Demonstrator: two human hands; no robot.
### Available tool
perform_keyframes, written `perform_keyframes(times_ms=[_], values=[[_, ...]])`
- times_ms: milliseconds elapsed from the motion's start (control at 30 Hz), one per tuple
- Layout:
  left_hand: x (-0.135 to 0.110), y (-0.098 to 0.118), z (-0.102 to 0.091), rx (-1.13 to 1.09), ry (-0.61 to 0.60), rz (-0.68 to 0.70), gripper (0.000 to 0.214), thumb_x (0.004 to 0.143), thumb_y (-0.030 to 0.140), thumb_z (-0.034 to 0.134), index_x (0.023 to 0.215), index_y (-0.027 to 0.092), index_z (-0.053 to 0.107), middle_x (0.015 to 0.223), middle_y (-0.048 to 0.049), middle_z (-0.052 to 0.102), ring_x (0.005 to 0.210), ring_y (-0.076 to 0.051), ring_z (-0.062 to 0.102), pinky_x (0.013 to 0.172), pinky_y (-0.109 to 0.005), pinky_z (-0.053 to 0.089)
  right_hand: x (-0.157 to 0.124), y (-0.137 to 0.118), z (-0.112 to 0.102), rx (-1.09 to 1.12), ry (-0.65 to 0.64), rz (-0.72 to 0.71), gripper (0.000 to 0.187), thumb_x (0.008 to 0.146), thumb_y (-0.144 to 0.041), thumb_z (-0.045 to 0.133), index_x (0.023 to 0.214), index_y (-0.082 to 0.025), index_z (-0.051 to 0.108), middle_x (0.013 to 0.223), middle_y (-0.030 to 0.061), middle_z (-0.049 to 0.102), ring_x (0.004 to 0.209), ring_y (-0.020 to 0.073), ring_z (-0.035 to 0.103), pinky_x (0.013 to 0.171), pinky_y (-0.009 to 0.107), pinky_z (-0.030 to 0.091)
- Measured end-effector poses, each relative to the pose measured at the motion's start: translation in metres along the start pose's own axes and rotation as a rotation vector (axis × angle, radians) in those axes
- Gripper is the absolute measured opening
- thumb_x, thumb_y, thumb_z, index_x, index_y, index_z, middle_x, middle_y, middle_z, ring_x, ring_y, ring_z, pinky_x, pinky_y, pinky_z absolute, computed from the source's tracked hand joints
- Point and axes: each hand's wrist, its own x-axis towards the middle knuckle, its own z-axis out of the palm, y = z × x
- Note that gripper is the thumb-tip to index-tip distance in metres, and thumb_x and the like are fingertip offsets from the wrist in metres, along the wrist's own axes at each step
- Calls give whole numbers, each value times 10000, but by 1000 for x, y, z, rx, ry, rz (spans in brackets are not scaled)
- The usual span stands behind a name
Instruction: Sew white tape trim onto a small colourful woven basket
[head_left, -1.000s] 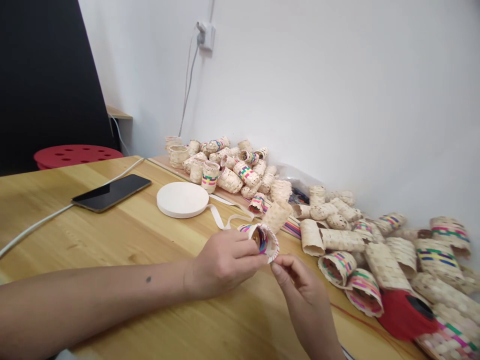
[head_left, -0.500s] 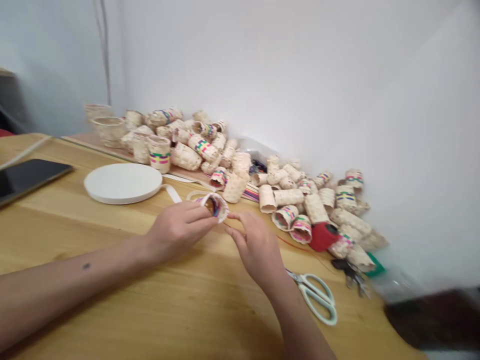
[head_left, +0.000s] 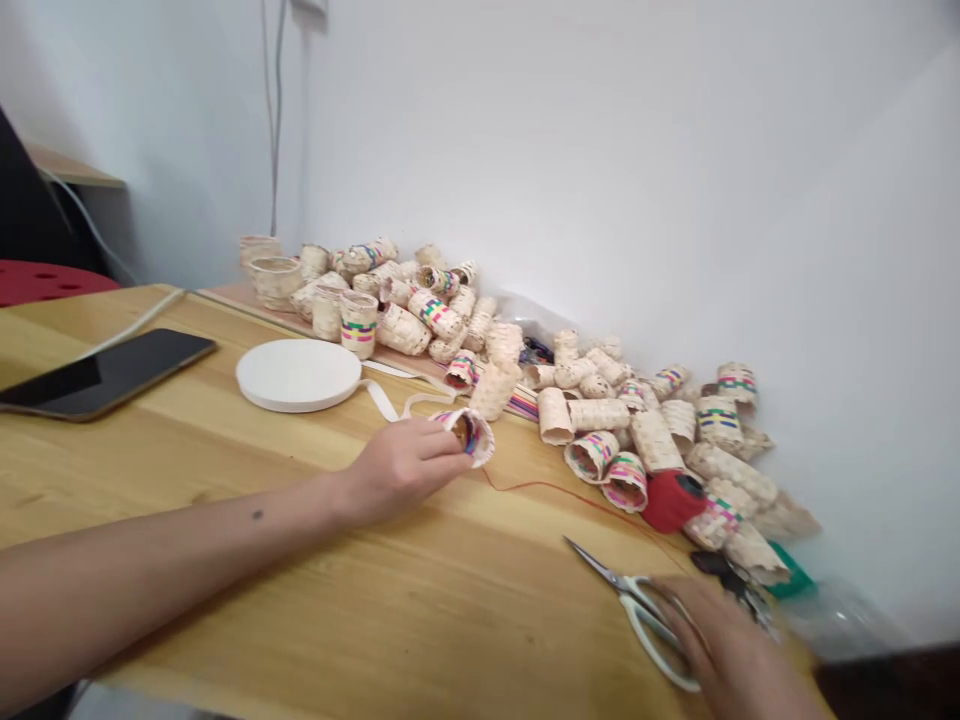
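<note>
My left hand (head_left: pixel 409 465) is closed around a small woven basket (head_left: pixel 480 438), whose open rim faces right and shows coloured strips inside. Red thread (head_left: pixel 555 486) runs from near that rim across the table. At the lower right, my right hand (head_left: pixel 720 640) has its fingers curled at the upper handle of white-handled scissors (head_left: pixel 630 583). The scissors lie on the table, blades pointing up and left. Part of the right-hand grip is blurred.
A white tape roll (head_left: pixel 298 375) trails its end towards the left hand. A dark phone (head_left: pixel 109 372) lies at left. Several woven baskets (head_left: pixel 358 325) are heaped along the wall. A red thread spool (head_left: pixel 673 502) and keys (head_left: pixel 739 590) sit at right on the wooden table (head_left: pixel 450 620).
My right hand has left the basket and moved down and right to the scissors. My left hand still holds the basket. The camera view has shifted a little left.
</note>
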Motion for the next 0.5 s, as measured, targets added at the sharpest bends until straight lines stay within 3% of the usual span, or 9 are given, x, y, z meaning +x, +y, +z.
perform_keyframes(times_ms=[100, 267, 367, 500], values=[[0, 7, 0, -7, -18, 51, 118, 913, 132, 524, 923, 150, 639, 766, -27, 645, 688, -118, 534, 606, -245, 382, 38, -55, -9, 63, 201, -67, 254, 947, -392, 445, 968, -225, 634, 919, 64, 695, 834, 217, 667, 714, 328, 528], [-2, 11, -1, 2, -65, 93, 135, 934, 160, 500, 955, 151, 633, 774, -24, 639, 691, -122, 515, 606, -256, 376, 102, -140, -8, 304, 158, -176, 158, 949, -266, 478, 1020, -216, 610, 903, 53, 648, 847, 194, 614, 725, 298, 467], [-3, 11, -1, 36, -83, 102, 163, 952, 181, 472, 941, 153, 632, 798, -31, 644, 737, -131, 536, 633, -263, 387, 121, -157, -2, 330, 97, -148, 101, 925, -241, 526, 945, -209, 619, 838, 38, 621, 799, 200, 586, 698, 305, 431], [-1, 12, -3, 19, -82, 73, 179, 948, 184, 475, 888, 154, 640, 784, -36, 639, 733, -129, 536, 653, -255, 399, 130, -159, -1, 335, -5, -89, 118, 919, -223, 531, 818, -206, 588, 795, 19, 592, 767, 189, 558, 673, 293, 386]])
